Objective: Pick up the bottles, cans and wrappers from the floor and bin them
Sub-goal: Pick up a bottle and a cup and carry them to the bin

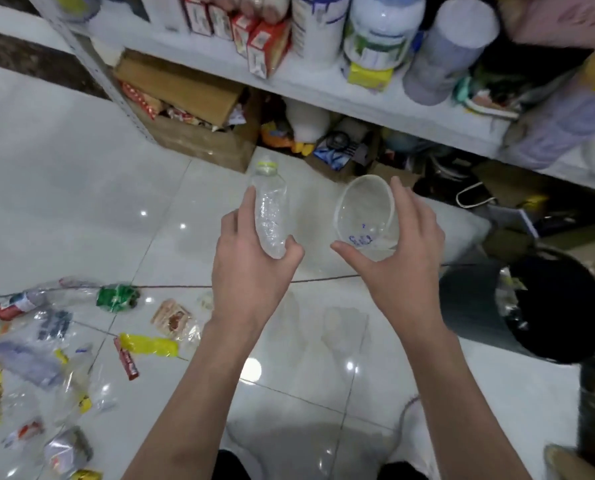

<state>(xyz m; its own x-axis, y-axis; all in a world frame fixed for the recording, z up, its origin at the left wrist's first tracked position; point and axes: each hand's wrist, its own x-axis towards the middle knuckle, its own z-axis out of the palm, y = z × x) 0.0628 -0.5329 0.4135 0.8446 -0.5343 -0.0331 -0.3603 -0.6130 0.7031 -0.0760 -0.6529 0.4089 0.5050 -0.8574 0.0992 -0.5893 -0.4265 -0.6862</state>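
My left hand (251, 268) grips a crumpled clear plastic bottle (270, 209) with a green neck ring, held above the floor. My right hand (400, 258) holds a clear plastic cup (365, 209) with blue print, its mouth tilted toward me. A dark bin (552, 306) with a black liner stands on the floor just right of my right hand; some litter lies inside it. Litter lies scattered on the floor at the lower left: a green wrapper (116, 297), a yellow wrapper (149, 344), a red-capped bottle (15, 304) and several clear bags.
A white shelf (323, 88) loaded with tins, jars and red boxes runs across the top. Under it sit a cardboard box (199, 133) of snacks and assorted clutter. The floor is glossy white tile (81, 209). A thin cord (185, 286) crosses the floor.
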